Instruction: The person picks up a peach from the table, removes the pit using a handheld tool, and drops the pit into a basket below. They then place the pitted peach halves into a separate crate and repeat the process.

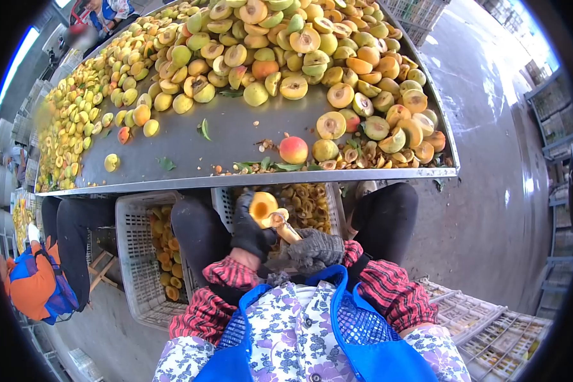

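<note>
My left hand (251, 230), in a black glove, is closed around a peach half (261, 206) with its orange hollow turned up. My right hand (315, 250), in a grey knit glove, grips a short wooden-handled pitting tool (288, 232). The tool's head is at the lower edge of the peach half; its exact shape is hard to make out. Both hands are between my knees, above a crate (332, 207) of peach pits and scraps (302, 198). By my left knee, a white plastic crate (134, 242) holds peach halves (165, 251).
A metal table (235, 124) spans the front, heaped with halved peaches (248, 57). A whole red peach (293, 150) lies near its raised edge. A co-worker in orange (35, 293) sits at left; another person (111, 13) is beyond the table. Crates (490, 328) stand behind right.
</note>
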A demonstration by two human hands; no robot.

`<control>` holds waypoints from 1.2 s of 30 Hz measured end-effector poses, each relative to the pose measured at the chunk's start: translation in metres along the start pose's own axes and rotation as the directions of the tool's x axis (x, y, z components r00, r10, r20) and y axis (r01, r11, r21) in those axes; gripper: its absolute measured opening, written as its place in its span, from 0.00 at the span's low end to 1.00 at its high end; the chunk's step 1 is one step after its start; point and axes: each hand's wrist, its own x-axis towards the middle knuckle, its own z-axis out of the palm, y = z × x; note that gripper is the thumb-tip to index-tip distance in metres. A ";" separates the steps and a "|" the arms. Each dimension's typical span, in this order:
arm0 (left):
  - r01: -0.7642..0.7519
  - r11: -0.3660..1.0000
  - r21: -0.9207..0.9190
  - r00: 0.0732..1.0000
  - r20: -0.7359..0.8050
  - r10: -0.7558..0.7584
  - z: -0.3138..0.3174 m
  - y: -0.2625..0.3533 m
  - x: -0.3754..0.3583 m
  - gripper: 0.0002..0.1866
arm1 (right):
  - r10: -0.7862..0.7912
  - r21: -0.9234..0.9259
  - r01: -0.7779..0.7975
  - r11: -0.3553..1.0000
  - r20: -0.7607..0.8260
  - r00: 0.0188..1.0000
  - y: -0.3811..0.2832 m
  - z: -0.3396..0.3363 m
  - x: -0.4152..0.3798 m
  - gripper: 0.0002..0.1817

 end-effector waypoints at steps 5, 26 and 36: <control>-0.214 0.941 -0.262 0.943 -0.308 0.129 -0.044 0.097 -0.004 0.19 | 0.054 -0.668 -0.407 0.623 -0.482 0.874 -0.022 0.019 0.008 0.17; -0.505 0.689 0.520 0.723 0.690 0.009 0.159 0.084 0.176 0.30 | -0.023 -0.801 -0.354 0.482 -0.416 0.909 0.025 -0.046 0.005 0.18; 0.075 0.969 0.235 0.877 0.448 -0.176 0.142 0.095 0.139 0.20 | -0.310 -0.451 -0.016 0.892 -0.638 0.705 -0.021 -0.021 -0.049 0.11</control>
